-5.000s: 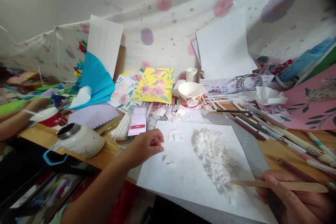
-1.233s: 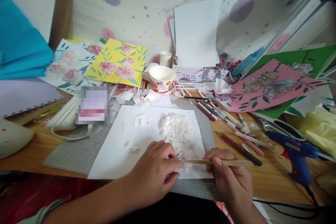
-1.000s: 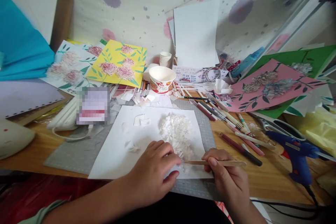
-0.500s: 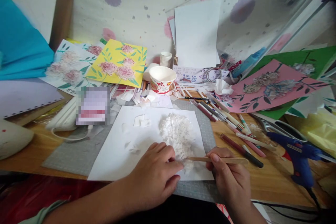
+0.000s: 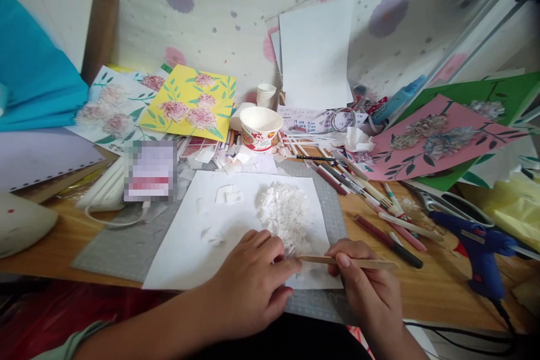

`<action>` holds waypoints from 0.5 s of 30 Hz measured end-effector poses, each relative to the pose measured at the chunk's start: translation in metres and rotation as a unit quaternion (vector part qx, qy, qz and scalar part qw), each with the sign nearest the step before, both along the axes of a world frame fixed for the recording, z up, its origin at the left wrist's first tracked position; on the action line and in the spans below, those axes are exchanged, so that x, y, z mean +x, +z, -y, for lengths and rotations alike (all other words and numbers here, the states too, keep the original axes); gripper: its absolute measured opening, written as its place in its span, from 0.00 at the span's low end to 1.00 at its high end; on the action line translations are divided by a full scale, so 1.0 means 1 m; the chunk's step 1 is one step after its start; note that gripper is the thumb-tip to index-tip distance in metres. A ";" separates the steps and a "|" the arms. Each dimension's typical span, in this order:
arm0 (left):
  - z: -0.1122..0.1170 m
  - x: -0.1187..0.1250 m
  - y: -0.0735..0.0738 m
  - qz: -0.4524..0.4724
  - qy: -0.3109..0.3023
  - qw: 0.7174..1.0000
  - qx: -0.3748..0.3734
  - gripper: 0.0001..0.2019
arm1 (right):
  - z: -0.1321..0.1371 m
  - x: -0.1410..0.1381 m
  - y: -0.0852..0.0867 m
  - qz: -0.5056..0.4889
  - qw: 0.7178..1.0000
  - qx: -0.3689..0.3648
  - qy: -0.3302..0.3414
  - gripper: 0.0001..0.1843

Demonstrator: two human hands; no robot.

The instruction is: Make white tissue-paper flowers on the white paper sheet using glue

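Observation:
A white ruffled paper flower [image 5: 283, 214] lies on a white sheet of paper [image 5: 181, 247]. My left hand [image 5: 257, 275] rests at the flower's lower edge, its index finger stretched to the right and pressing down, its thumb apart below. What lies under that finger is hidden. My right hand [image 5: 366, 281] pinches a flat wooden craft stick [image 5: 316, 259] between thumb and fingers, and the stick's left end reaches the left index fingertip. Small white paper pieces [image 5: 233, 197] lie left of the flower.
Beneath the sheet is a grey cutting mat [image 5: 113, 253]. Pens and markers [image 5: 388, 242] lie to the right, beside a blue glue gun [image 5: 481, 242] and scissors [image 5: 459, 208]. A paper bowl [image 5: 261, 126] stands behind; a phone-like device [image 5: 151, 171] stands at left.
My left index finger has shifted slightly right and now meets the stick's end. The right hand with the stick has moved slightly left and the stick sits a little lower.

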State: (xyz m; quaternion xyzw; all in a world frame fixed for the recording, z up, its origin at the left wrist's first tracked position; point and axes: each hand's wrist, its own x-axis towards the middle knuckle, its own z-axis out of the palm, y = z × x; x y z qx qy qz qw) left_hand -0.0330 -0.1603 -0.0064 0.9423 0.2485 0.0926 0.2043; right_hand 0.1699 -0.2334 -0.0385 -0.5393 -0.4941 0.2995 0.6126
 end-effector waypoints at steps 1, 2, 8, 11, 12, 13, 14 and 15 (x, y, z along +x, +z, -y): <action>0.000 0.000 0.000 -0.001 -0.001 1.000 0.002 0.13 | 0.000 0.000 -0.001 0.000 1.000 -0.003 -0.007 0.10; 0.000 0.000 0.000 -0.001 -0.001 1.000 0.005 0.13 | 0.000 0.000 -0.001 -0.003 1.000 -0.005 -0.017 0.09; 0.002 -0.001 0.000 0.008 0.002 1.000 0.014 0.12 | -0.005 0.001 -0.003 -0.078 0.994 0.004 -0.071 0.10; 0.002 0.000 0.002 0.019 0.010 1.000 0.009 0.10 | -0.008 0.001 -0.001 -0.116 0.990 0.019 -0.081 0.09; 0.002 0.000 0.002 0.023 0.017 1.000 0.006 0.11 | -0.009 0.001 0.000 -0.126 0.988 0.025 -0.085 0.09; 0.002 0.001 0.002 0.026 0.023 0.999 0.002 0.11 | -0.009 0.000 0.001 -0.133 0.987 0.032 -0.089 0.09; 0.002 0.001 0.002 0.027 0.027 0.999 -0.001 0.12 | -0.009 0.000 0.001 -0.139 0.986 0.038 -0.090 0.09; 0.002 0.001 0.002 0.027 0.029 0.999 -0.003 0.14 | -0.009 0.000 0.002 -0.141 0.985 0.042 -0.088 0.09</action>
